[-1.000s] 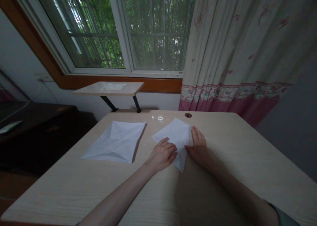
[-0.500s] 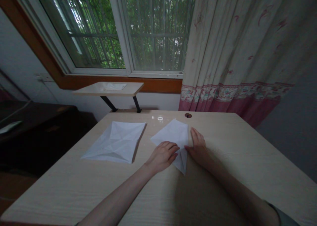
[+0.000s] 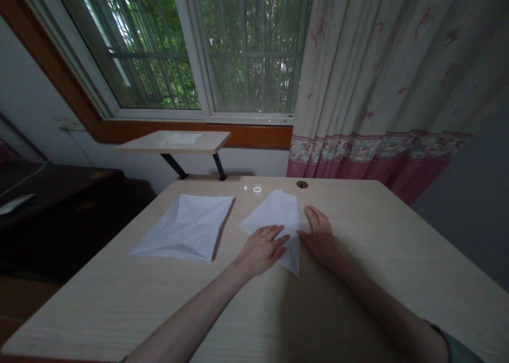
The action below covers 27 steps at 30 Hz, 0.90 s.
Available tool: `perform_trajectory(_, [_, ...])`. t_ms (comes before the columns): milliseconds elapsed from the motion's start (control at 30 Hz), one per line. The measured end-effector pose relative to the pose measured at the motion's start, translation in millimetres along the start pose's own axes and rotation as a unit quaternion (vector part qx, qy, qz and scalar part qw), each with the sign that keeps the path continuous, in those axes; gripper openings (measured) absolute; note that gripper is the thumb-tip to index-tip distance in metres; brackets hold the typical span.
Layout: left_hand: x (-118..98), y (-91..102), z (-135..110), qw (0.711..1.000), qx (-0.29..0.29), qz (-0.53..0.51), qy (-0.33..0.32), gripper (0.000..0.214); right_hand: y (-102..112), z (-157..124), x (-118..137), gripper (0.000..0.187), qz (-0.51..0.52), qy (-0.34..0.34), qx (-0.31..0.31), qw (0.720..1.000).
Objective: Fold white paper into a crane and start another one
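Note:
A partly folded sheet of white paper (image 3: 278,209) lies on the pale wooden table, one point facing me. My left hand (image 3: 264,249) rests on its lower left part with the fingers spread, pressing it down. Beside the paper's right edge is my right hand (image 3: 320,239), laid on the table with fingers stretched out; its thumb tip touches or nearly touches that edge. Part of the paper is hidden under my left hand. Further left lies a second white sheet (image 3: 191,227), opened out and marked with creases.
A small raised shelf (image 3: 139,144) with white paper (image 3: 183,138) on it stands at the table's back left. Near the back edge are a small white ring (image 3: 257,190) and a round cable hole (image 3: 302,184). A curtain (image 3: 358,113) hangs behind the table.
The folded paper has turned slightly, its upper part shifting left and its lower point a little right. My left fingers have spread apart. My right hand has barely moved.

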<state>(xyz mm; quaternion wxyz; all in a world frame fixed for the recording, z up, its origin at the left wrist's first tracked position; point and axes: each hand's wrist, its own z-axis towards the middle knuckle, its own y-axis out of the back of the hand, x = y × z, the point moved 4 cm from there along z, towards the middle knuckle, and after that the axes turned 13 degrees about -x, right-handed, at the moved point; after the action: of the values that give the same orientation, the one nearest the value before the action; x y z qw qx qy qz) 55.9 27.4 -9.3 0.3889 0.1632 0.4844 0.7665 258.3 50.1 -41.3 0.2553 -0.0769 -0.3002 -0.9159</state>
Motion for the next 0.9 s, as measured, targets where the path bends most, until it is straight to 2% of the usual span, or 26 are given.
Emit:
perform_trajectory(167, [2.7,-1.2,-0.5,1.0,-0.004,0.0,0.017,0.036,4.3,2.6,0.1,0.042,-0.001,0.001,0.007,1.0])
perform_trajectory(367, [3.5,-1.6,-0.6,1.0,-0.004,-0.013,0.008,0.036,10.8,6.8,1.7,0.007,-0.031,-0.015,0.028,0.999])
perform_trajectory(533, [3.3,-2.6,-0.2,1.0,0.0,-0.015,0.006,0.036,12.8,8.9,4.6,0.014,-0.074,-0.016,0.064,0.995])
perform_trajectory(667, [2.8,-2.7,-0.1,1.0,-0.001,-0.018,0.003,0.035,14.8,10.1,7.6,0.015,-0.089,-0.011,0.07,0.994])
perform_trajectory(900, [3.5,-0.6,-0.5,1.0,-0.009,-0.029,0.008,0.035,14.4,10.2,9.6,0.017,-0.069,0.009,0.085,0.994])
